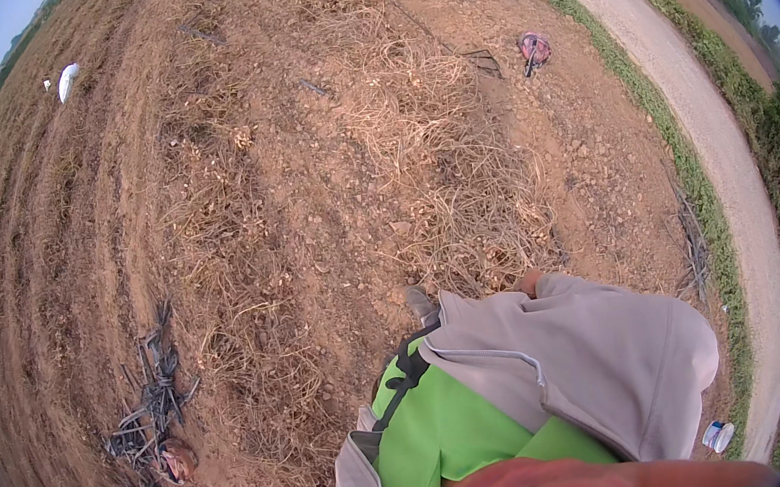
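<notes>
Only 1 hand was seen: the right hand [528,281], poking out of a grey sleeve [593,354] at the near edge of the vine heap [466,212]. Just a bit of it was shown. The fingers were hidden by the cuff and the stems, so apart or together could not be told, nor whether anything was gripped. The left hand was not in view.

The step was judged as a reach down into the dry vines, with the body bent well over. A grip there would call for the fingers to be closed round a bunch of stems low down, since the stalks lay tangled and loose.

A shoe [419,302] was planted just left of the hand, at the heap's near edge. A green shirt [439,438] filled the lower frame.

The ground was bare brown soil [304,206], cloddy and strewn with straw. Well left of the heap and nearer, black scraps [155,389] were piled. Far left beyond it a white sack [68,80] was lying. Just beyond the heap a wire frame [482,61] and a red thing [534,47] were set. Right of the heap a grass verge [664,122] and a pale track [691,98] were run. A small bottle [716,437] was lying near the track.
</notes>
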Available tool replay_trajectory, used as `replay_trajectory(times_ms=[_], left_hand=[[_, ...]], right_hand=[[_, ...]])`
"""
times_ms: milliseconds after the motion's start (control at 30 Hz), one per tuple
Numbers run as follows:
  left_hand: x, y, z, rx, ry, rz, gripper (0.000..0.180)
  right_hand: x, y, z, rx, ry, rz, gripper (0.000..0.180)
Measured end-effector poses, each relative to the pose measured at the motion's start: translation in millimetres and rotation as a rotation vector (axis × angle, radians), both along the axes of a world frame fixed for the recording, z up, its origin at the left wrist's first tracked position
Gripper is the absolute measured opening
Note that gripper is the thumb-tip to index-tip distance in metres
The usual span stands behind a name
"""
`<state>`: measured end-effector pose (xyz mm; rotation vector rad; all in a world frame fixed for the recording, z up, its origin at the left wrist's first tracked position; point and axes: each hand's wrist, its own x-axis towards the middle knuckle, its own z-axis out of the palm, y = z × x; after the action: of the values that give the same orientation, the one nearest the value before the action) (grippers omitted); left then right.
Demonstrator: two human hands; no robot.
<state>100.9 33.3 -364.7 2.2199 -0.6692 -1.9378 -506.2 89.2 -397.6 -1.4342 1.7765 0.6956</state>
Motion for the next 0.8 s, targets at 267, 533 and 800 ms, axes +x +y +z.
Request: replay_trajectory(times_ms=[267,533,800], left_hand=[[-45.1,-77.9,12.7,-0.020,-0.057,0.009,0.031],[-54.5,-140.2,23.9,-0.013,-0.072,0.018,0.032],[-26.0,-211.5,26.4,-0.082,-0.029,0.107,0.033]], right_hand=[[-17.2,-217.9,-23.0,-0.217,-0.111,0.101,0.030],[-3.5,-291.3,-22.3,-0.440,-0.374,-0.057,0.027],[-39.7,-237.2,-4.6,0.108,-0.110,-0.857,0.040]])
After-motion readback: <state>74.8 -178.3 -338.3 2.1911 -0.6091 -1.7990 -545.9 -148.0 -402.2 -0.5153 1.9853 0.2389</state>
